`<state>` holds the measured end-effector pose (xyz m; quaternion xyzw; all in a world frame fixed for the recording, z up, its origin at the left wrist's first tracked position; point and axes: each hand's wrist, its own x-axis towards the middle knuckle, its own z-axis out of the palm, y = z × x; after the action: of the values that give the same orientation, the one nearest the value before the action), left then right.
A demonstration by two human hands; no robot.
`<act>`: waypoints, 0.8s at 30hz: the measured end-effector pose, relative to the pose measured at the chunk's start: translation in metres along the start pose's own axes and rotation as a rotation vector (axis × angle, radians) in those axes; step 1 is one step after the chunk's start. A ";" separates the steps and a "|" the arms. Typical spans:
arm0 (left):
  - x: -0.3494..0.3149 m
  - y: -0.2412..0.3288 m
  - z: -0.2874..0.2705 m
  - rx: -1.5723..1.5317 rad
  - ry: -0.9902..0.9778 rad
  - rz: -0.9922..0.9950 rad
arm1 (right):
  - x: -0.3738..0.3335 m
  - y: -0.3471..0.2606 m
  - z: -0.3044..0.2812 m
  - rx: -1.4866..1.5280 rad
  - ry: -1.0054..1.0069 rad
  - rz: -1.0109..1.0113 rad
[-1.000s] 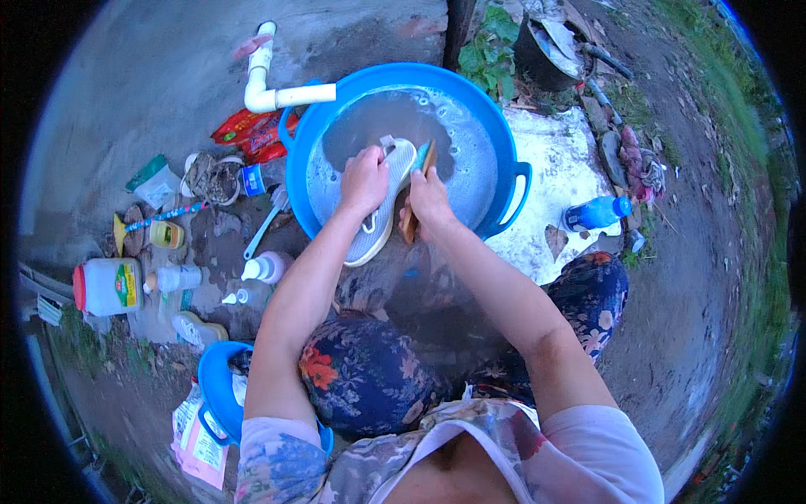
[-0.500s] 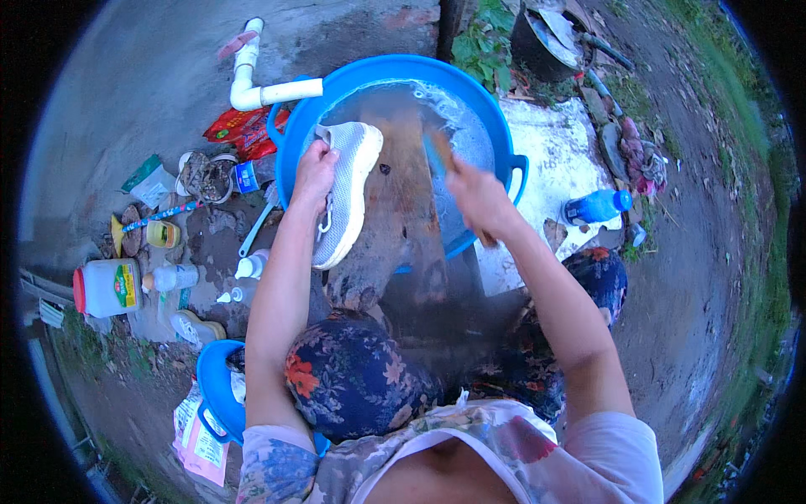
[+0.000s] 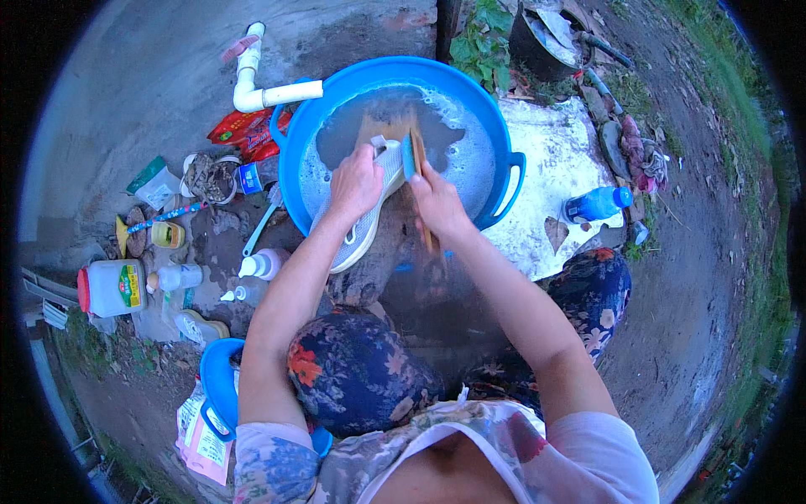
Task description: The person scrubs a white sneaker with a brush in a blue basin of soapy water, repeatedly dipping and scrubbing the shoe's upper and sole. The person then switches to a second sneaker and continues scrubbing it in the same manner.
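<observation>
My left hand point(image 3: 357, 181) is closed around a grey mesh sneaker point(image 3: 388, 165) with a white sole, held over the near part of a big blue basin point(image 3: 294, 181). In my right hand point(image 3: 438, 202) is a wooden-handled scrub brush point(image 3: 410, 158) with blue bristles. Its bristles meet the sneaker's right side near the upper end, and the brush stands on edge. Cloudy water point(image 3: 336, 126) with foam fills the basin. A wooden board point(image 3: 361, 284) slopes into it beneath the sneaker, partly hidden by my hands.
A white pipe point(image 3: 290, 91) reaches over the basin's left rim. Bottles, a long-handled light-blue brush point(image 3: 261, 228), another shoe point(image 3: 201, 328) and a small blue bucket point(image 3: 220, 382) stand left. To the right, a blue bottle point(image 3: 598, 204) lies on a white sheet point(image 3: 546, 160).
My right hand has swung left, bringing the brush from beside the sneaker onto it. My left hand has shifted the sneaker right and slightly nearer, with its upper end tilted right.
</observation>
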<state>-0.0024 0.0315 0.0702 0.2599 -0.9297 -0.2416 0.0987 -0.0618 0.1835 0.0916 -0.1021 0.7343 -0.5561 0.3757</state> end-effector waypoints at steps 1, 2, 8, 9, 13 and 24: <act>0.001 0.000 0.004 0.010 -0.010 0.056 | 0.008 -0.005 -0.004 0.039 0.029 -0.001; -0.001 0.000 0.003 -0.021 -0.028 0.048 | 0.007 -0.005 -0.007 0.071 -0.002 0.032; -0.022 -0.004 0.000 -0.095 -0.137 0.112 | -0.038 0.012 -0.027 0.002 -0.126 0.096; -0.018 0.006 -0.004 -0.004 -0.161 0.182 | -0.017 0.007 -0.030 0.056 -0.115 0.170; -0.005 0.013 -0.005 0.072 -0.205 0.305 | 0.015 -0.007 -0.037 0.101 -0.094 0.269; -0.032 0.030 -0.040 0.084 -0.274 0.824 | -0.025 -0.019 -0.055 0.145 -0.151 0.235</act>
<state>0.0237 0.0549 0.1176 -0.1636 -0.9692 -0.1763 0.0522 -0.0865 0.2317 0.1248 -0.0295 0.6688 -0.5506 0.4987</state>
